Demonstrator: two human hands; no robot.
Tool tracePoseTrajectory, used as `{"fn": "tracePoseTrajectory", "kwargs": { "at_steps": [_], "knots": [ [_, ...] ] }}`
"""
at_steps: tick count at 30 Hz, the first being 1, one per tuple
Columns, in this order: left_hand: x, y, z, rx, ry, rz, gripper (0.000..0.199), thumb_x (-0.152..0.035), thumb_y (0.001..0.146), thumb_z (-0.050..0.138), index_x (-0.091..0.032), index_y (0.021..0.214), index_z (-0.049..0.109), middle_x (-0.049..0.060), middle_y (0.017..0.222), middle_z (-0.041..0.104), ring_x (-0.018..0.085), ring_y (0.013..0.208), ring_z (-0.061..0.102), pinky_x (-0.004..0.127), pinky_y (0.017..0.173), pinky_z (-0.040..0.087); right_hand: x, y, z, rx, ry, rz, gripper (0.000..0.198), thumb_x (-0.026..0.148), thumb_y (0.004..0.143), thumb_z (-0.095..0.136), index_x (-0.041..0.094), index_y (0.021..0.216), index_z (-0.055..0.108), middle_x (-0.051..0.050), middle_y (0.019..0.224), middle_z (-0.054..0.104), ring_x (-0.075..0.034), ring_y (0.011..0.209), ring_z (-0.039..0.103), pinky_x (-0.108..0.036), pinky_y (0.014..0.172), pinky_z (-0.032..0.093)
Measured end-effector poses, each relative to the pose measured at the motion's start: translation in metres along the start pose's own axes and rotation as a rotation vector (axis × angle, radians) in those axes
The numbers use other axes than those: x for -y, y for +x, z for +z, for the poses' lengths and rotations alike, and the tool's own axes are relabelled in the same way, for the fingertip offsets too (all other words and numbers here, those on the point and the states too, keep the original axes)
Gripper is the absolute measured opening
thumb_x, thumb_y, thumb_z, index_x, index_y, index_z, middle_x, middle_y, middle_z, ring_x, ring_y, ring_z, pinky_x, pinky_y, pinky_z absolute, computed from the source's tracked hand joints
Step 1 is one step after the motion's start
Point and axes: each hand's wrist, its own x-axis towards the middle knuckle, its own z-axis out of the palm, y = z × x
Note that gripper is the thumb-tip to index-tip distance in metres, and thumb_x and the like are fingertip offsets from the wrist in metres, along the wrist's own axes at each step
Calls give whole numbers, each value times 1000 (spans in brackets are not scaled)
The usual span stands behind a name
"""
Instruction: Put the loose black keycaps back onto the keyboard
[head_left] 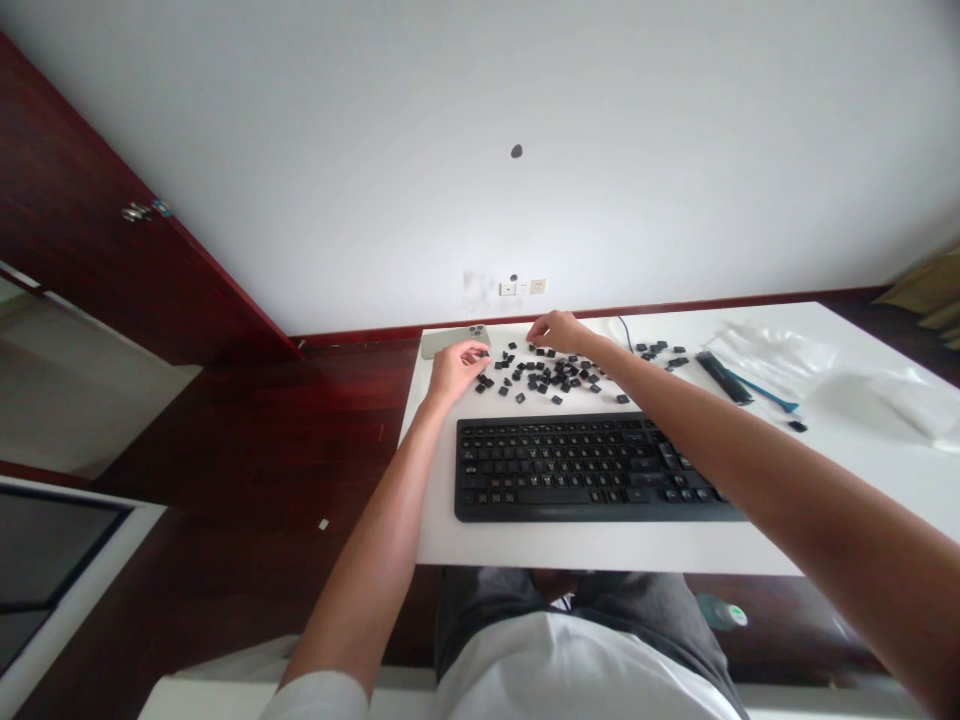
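Observation:
My left hand (456, 370) is closed in a pinch at the left end of the scattered keycaps, with a small black keycap (486, 353) at its fingertips. Farther back, my right hand (556, 329) points its closed fingertips down onto another black keycap (532, 347). Between and in front of both hands lies a loose pile of black keycaps (559, 374), some single, some heaped. Nearer to me sits a black keyboard (555, 465) with bare key positions among its keys; my right forearm covers its upper right part.
A phone (442, 343) lies behind my left hand on the white table (480, 545). To the right are a black brush-like strip (724, 378), a blue tool (765, 392) and clear plastic bags (772, 355). A cable (625, 333) runs to the back edge, near the wall.

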Motion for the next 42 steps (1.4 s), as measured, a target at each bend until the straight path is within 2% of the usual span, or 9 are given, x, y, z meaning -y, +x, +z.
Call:
{"fn": "tracePoseTrajectory", "kwargs": {
  "at_steps": [4, 7, 10, 14, 21, 31, 37, 42],
  "knots": [
    [-4, -1, 0, 4, 74, -9, 21, -30, 85, 77, -22, 105, 80, 6, 101, 81, 19, 85, 70, 31, 82, 55, 0, -1, -3, -13, -30, -23, 24, 19, 86, 68, 20, 103, 85, -10, 100, 82, -23, 91, 74, -35, 84, 58],
    [-3, -1, 0, -3, 97, -3, 21, -29, 85, 77, -23, 105, 80, 5, 102, 81, 19, 86, 70, 32, 84, 56, 3, -2, -8, 25, -37, -81, 25, 22, 88, 67, 23, 106, 85, -7, 106, 82, -22, 93, 74, -34, 85, 58],
    [-1, -1, 1, 5, 102, 8, 21, -30, 86, 76, -22, 106, 81, 5, 102, 81, 19, 87, 70, 32, 85, 56, 6, -5, -12, 84, -52, -125, 20, 27, 88, 71, 24, 103, 85, -5, 103, 83, -20, 88, 74, -33, 83, 57],
    [-1, -1, 2, 5, 107, 30, 21, -30, 87, 76, -22, 106, 80, 5, 103, 81, 19, 86, 70, 33, 85, 55, 9, -10, -11, 97, -88, -147, 22, 36, 86, 76, 21, 99, 85, -7, 99, 83, -21, 83, 74, -34, 80, 56],
    [-5, -1, 3, 8, 137, 38, 21, -29, 87, 76, -23, 106, 80, 5, 105, 81, 19, 86, 70, 33, 85, 55, 13, -12, -1, 80, -111, -185, 23, 23, 85, 69, 20, 101, 85, -7, 99, 83, -20, 87, 73, -32, 81, 55],
    [-8, -2, 5, 20, 156, 26, 20, -30, 87, 75, -24, 105, 80, 4, 103, 81, 19, 84, 69, 31, 83, 55, 12, -18, 3, 21, -85, -173, 17, 19, 84, 71, 20, 94, 85, -5, 91, 82, -20, 84, 73, -31, 80, 55],
    [-7, -2, 5, 22, 154, 34, 19, -29, 87, 75, -24, 104, 80, 3, 101, 81, 18, 82, 68, 31, 81, 54, 13, -27, 5, 11, -42, -208, 18, 16, 85, 69, 20, 95, 83, -4, 93, 83, -18, 89, 75, -28, 81, 56],
    [-6, -2, 5, 24, 175, 29, 18, -26, 86, 75, -24, 104, 80, 3, 100, 81, 18, 82, 68, 31, 83, 54, 10, -34, 7, -29, -44, -220, 20, 15, 85, 65, 19, 93, 83, -6, 94, 82, -20, 87, 75, -31, 84, 56]
  ]
}}
